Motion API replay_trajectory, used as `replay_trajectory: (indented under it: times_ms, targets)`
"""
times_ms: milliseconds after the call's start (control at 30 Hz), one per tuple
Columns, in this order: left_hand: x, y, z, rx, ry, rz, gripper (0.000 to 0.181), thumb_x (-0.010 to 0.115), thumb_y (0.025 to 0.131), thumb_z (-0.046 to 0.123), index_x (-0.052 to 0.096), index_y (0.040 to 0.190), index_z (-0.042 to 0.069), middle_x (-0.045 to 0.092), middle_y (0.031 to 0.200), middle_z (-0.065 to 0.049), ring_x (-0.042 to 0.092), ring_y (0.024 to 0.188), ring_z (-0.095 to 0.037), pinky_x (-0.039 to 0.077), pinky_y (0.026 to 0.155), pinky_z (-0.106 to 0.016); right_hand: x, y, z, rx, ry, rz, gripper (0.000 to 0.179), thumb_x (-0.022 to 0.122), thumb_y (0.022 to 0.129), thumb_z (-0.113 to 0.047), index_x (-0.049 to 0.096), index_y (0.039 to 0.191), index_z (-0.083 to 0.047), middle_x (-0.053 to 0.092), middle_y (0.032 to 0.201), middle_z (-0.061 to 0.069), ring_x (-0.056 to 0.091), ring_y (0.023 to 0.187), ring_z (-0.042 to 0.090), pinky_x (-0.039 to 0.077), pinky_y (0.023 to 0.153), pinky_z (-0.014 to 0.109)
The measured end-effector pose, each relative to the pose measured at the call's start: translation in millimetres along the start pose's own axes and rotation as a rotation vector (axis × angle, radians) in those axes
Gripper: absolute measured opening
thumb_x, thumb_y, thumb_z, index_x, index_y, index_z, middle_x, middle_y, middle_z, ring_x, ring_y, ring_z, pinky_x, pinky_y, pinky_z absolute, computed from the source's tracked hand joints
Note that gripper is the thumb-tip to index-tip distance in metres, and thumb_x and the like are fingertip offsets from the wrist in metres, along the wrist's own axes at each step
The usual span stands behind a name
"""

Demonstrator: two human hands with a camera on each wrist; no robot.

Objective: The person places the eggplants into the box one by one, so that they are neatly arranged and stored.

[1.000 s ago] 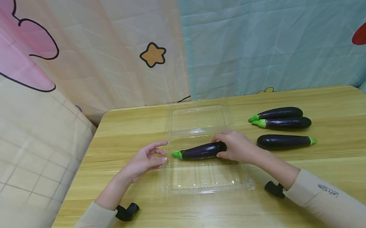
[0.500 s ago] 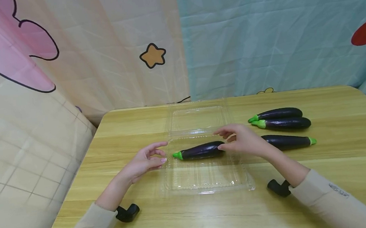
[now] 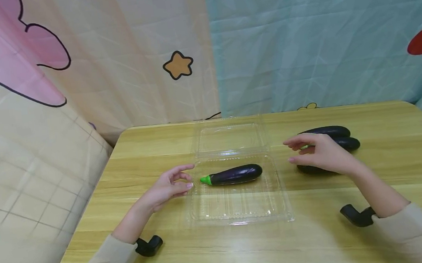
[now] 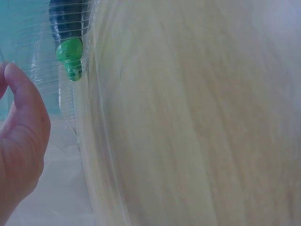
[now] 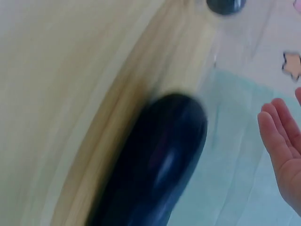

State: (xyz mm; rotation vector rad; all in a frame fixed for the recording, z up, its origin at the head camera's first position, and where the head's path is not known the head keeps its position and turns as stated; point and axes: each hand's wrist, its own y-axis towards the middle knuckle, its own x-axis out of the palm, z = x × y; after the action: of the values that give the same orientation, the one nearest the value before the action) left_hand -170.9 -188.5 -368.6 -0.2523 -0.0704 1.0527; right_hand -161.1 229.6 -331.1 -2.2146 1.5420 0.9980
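One dark purple eggplant (image 3: 236,174) with a green stem lies across the back part of a clear plastic clamshell box (image 3: 240,215), its stem toward the left. My left hand (image 3: 168,186) is at the box's left rim, fingers loosely bent and holding nothing. Over on the right, my right hand (image 3: 321,153) hovers above the loose eggplants with thumb and fingers apart. It partly hides the nearest eggplant (image 3: 311,169) and the middle one (image 3: 348,143). In the right wrist view that eggplant (image 5: 160,155) looms large below the fingers.
The box's clear lid (image 3: 230,137) lies folded back behind it. A third loose eggplant (image 3: 328,130) sits at the rear right of the wooden table (image 3: 225,255). Black wrist mounts (image 3: 150,246) jut from under both sleeves. A printed curtain (image 3: 302,43) hangs behind the table.
My right hand has let go of the eggplant in the box and moved right, over the loose eggplants. The left hand has stayed at the box's left rim.
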Motion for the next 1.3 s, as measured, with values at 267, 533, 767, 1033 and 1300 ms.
replay_trajectory:
  times_ms: [267, 533, 767, 1033, 1300]
  targets:
    - [0.7, 0.3, -1.3, 0.009, -0.006, 0.002, 0.062, 0.062, 0.086, 0.001, 0.034, 0.142, 0.003, 0.048, 0.105, -0.01, 0.056, 0.082, -0.016, 0.051, 0.072, -0.024, -38, -32.7, 31, 0.036, -0.034, 0.017, 0.04, 0.071, 0.083, -0.014, 0.058, 0.12, -0.002, 0.058, 0.111, 0.008, 0.054, 0.094, -0.004, 0.048, 0.076, 0.013]
    - [-0.5, 0.8, -3.4, 0.019, -0.023, -0.005, 0.063, 0.062, 0.086, 0.001, 0.033, 0.142, 0.002, 0.048, 0.106, -0.01, 0.057, 0.081, -0.015, 0.051, 0.071, -0.023, -64, -61.3, 60, 0.172, -0.077, -0.003, 0.047, 0.071, 0.084, -0.018, 0.055, 0.123, 0.002, 0.058, 0.113, 0.006, 0.052, 0.094, -0.007, 0.046, 0.074, 0.01]
    - [-1.8, 1.3, -5.9, 0.025, -0.025, -0.01, 0.064, 0.063, 0.086, 0.002, 0.031, 0.142, 0.001, 0.047, 0.107, -0.012, 0.056, 0.081, -0.015, 0.051, 0.072, -0.023, -70, -74.1, 74, 0.21, -0.13, -0.027, 0.048, 0.069, 0.086, -0.023, 0.054, 0.124, 0.002, 0.055, 0.12, 0.024, 0.044, 0.093, -0.017, 0.043, 0.074, 0.007]
    - [-0.9, 3.4, -5.1, 0.035, -0.041, -0.017, 0.063, 0.061, 0.087, 0.002, 0.031, 0.143, 0.001, 0.047, 0.107, -0.011, 0.056, 0.08, -0.013, 0.051, 0.072, -0.022, -70, -76.5, 86, 0.182, -0.185, 0.032, 0.044, 0.071, 0.083, -0.019, 0.059, 0.12, 0.001, 0.058, 0.115, 0.018, 0.042, 0.092, -0.02, 0.042, 0.073, 0.005]
    - [-2.6, 0.4, -6.0, 0.035, -0.048, -0.022, 0.063, 0.061, 0.087, 0.001, 0.03, 0.142, -0.001, 0.047, 0.105, -0.009, 0.057, 0.08, -0.012, 0.051, 0.072, -0.022, -64, -74.7, 92, 0.147, -0.237, 0.01, 0.041, 0.074, 0.08, -0.017, 0.062, 0.115, -0.001, 0.059, 0.114, 0.022, 0.038, 0.091, -0.022, 0.043, 0.072, 0.006]
